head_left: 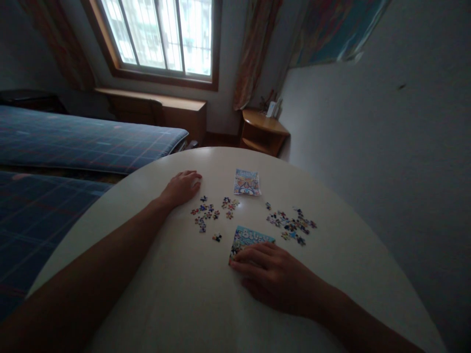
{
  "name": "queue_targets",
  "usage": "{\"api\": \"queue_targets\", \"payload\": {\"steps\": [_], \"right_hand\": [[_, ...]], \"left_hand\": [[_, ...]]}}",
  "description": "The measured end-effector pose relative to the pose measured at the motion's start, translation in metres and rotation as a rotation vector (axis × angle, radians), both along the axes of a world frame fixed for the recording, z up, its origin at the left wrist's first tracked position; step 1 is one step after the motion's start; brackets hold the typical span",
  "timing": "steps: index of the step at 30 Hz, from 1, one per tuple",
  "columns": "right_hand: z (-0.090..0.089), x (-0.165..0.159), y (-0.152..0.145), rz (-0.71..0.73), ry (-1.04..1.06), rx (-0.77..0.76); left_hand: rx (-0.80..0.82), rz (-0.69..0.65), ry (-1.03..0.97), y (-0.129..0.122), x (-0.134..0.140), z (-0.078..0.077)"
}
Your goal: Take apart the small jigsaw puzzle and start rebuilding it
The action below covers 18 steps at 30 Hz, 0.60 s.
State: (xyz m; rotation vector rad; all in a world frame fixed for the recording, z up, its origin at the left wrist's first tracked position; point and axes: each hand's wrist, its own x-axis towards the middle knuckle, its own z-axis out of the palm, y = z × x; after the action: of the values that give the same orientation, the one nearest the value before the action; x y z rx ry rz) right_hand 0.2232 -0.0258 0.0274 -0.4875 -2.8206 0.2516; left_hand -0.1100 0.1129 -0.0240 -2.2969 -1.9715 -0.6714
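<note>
My right hand [274, 274] lies over the lower part of a colourful jigsaw picture [250, 237] with big white letters on blue. Its fingers are stretched out on the picture, and they hide much of it; seams between pieces cannot be made out. At the left, my left hand [183, 188] rests on the table with loosely bent, parted fingers and nothing in them. Loose jigsaw pieces [209, 212] lie just right of that hand, with a single piece [217, 237] nearer me. A second group of jigsaw pieces [292, 224] is spread right of the picture.
A small printed reference sheet [247, 183] lies toward the far side of the round white table [176, 294]. Beyond the table stand a bed with a blue checked mattress [91, 139], a wooden desk [176, 100] and a corner shelf [265, 122]. A wall runs along the right.
</note>
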Motion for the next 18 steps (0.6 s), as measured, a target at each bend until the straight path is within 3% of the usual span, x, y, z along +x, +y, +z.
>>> {"api": "queue_targets", "payload": {"steps": [10, 18], "right_hand": [[0.002, 0.011, 0.010, -0.033, -0.048, -0.073], [0.007, 0.018, 0.016, 0.023, -0.081, -0.157]], "left_hand": [[-0.016, 0.010, 0.006, -0.001, 0.001, 0.001], [-0.023, 0.010, 0.006, -0.003, 0.001, 0.002]]}}
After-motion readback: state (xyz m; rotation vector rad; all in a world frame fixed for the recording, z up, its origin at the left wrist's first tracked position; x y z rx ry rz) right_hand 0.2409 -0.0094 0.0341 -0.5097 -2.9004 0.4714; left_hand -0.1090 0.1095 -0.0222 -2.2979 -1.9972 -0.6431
